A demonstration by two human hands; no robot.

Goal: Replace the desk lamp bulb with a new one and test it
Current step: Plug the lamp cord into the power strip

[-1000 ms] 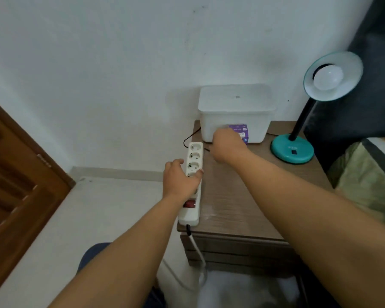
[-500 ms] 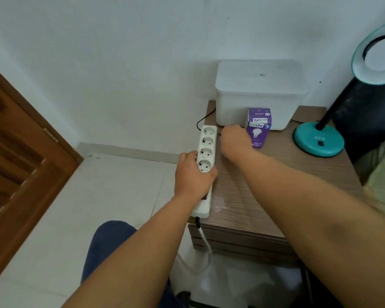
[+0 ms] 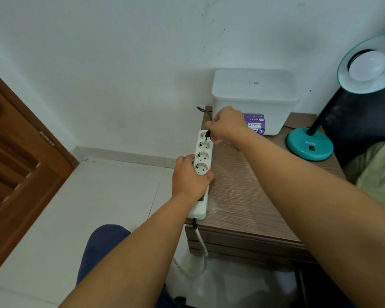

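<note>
A teal desk lamp (image 3: 309,144) stands at the right of a wooden nightstand (image 3: 249,196), its shade tilted toward me with a white bulb (image 3: 368,66) inside. A white power strip (image 3: 202,156) lies along the nightstand's left edge. My left hand (image 3: 190,178) grips the strip near its middle. My right hand (image 3: 226,125) pinches a black plug (image 3: 208,135) just above the strip's far sockets, its prongs pointing down. A purple bulb box (image 3: 255,125) stands behind my right hand, partly hidden.
A white lidded plastic box (image 3: 253,96) sits at the back of the nightstand against the wall. A wooden door (image 3: 16,165) is at the left. Bedding (image 3: 376,174) shows at the right edge. The strip's white cable (image 3: 201,243) hangs down the nightstand's front.
My right hand has picked up the black plug and lifted it over the strip's far sockets. The view has shifted left. My left hand still holds the strip.
</note>
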